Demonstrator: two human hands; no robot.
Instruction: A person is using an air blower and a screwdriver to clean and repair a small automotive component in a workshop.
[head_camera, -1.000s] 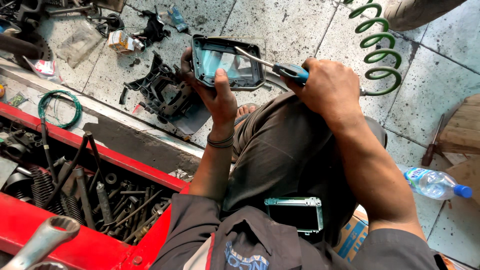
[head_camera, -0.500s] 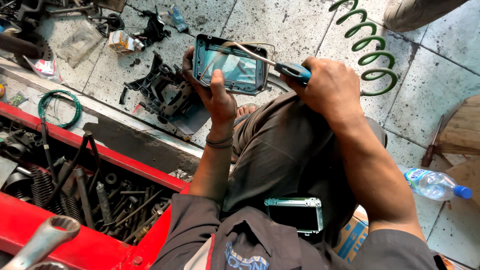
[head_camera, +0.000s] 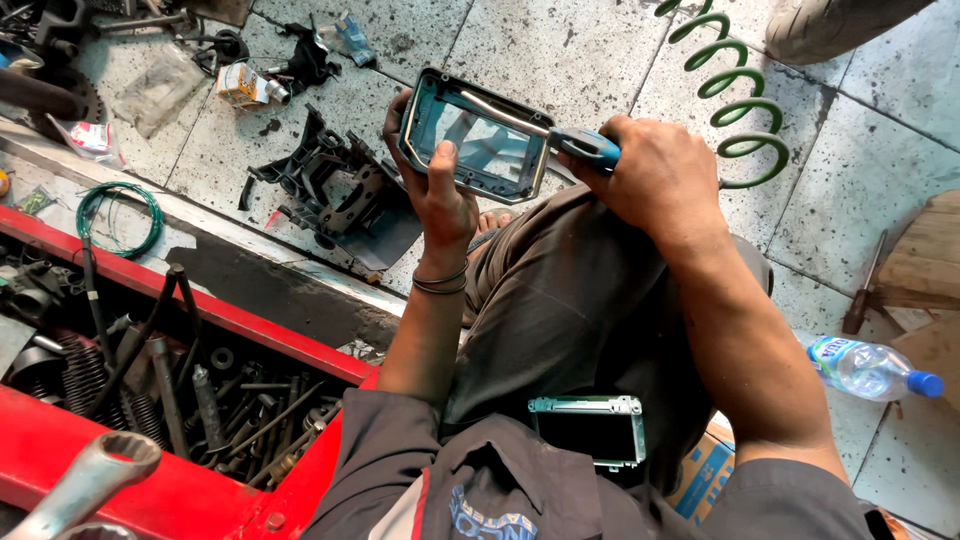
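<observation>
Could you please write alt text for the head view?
A seated person's left hand holds up a rectangular housing while the right hand works a blue-handled screwdriver inside it. A red tool tray, green coiled hose and water bottle lie around.

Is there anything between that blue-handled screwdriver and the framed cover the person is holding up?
Nothing visible. The right hand grips the screwdriver, and its shaft already lies across the open framed cover, which the left hand holds up above the lap.
</observation>
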